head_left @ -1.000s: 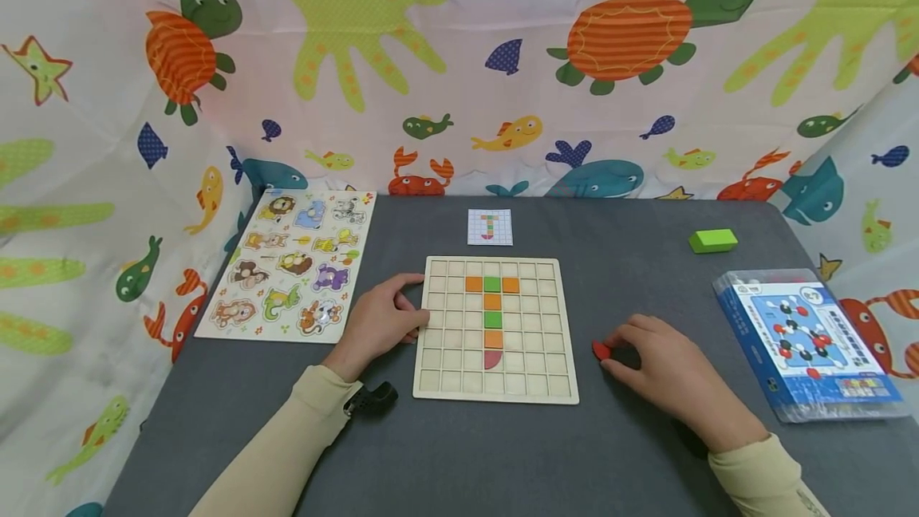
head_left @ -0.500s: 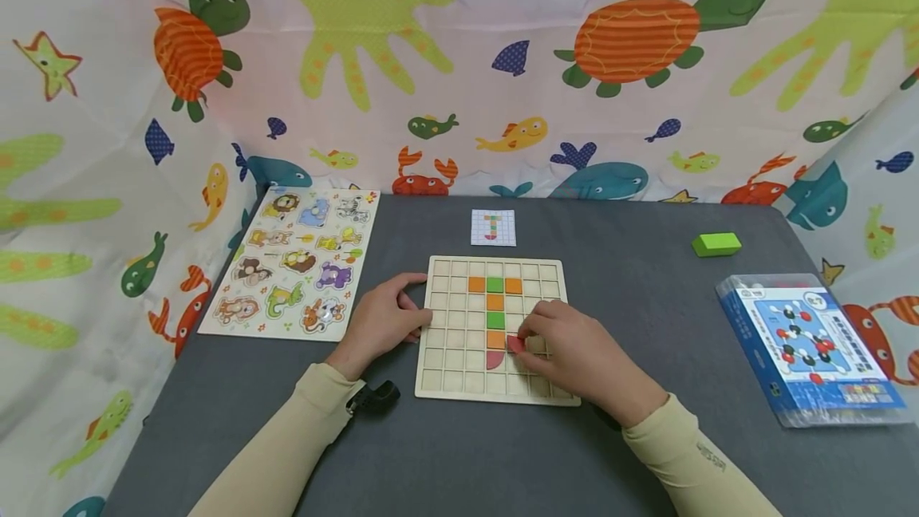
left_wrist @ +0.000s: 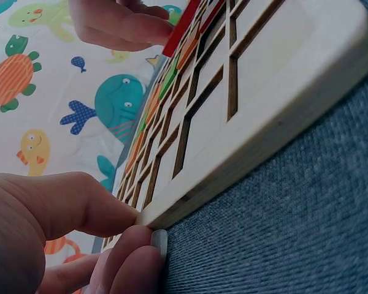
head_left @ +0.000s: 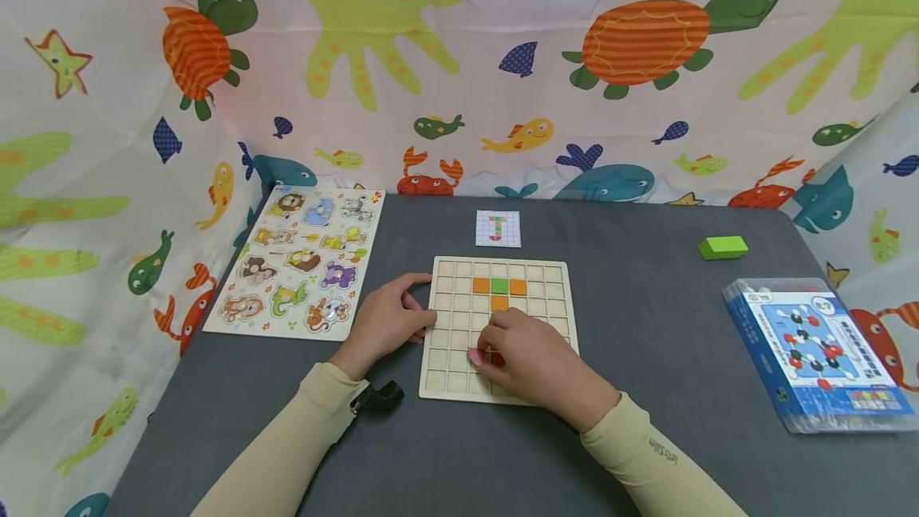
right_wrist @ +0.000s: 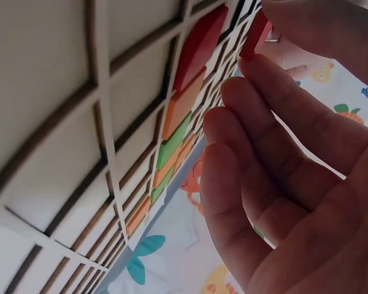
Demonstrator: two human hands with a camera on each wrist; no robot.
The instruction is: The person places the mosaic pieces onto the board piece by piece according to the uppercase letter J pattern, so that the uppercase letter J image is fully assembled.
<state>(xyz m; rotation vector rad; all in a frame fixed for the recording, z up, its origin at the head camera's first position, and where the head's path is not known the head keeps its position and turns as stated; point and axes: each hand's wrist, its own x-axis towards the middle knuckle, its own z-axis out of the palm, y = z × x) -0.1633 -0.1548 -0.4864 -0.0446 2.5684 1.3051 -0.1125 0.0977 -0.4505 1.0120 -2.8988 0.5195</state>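
Observation:
My left hand [head_left: 386,319] grips the left edge of a pale wooden grid board [head_left: 553,291], its fingertips right at the rim in the left wrist view. Over the board's lower middle, my right hand [head_left: 534,361] pinches a small red piece [right_wrist: 256,33] between thumb and forefinger. That piece is tilted up on edge close over the cells. A rounded red piece [right_wrist: 199,46] lies in a cell, in line with orange [head_left: 499,304] and green squares [right_wrist: 172,141]. An orange and green row crosses the top of that line. In the head view, the right hand hides the lower column.
Behind the board lies a small pattern card [head_left: 498,228]. An animal puzzle board [head_left: 294,262] is at the left. On the right are a green block [head_left: 723,247] and a blue boxed set [head_left: 822,349]. A printed sea-animal cloth [head_left: 467,62] hangs around the table.
My right hand has come from the table right of the board, carrying the red piece leftward over the lower column. My left hand stays at the board's left edge.

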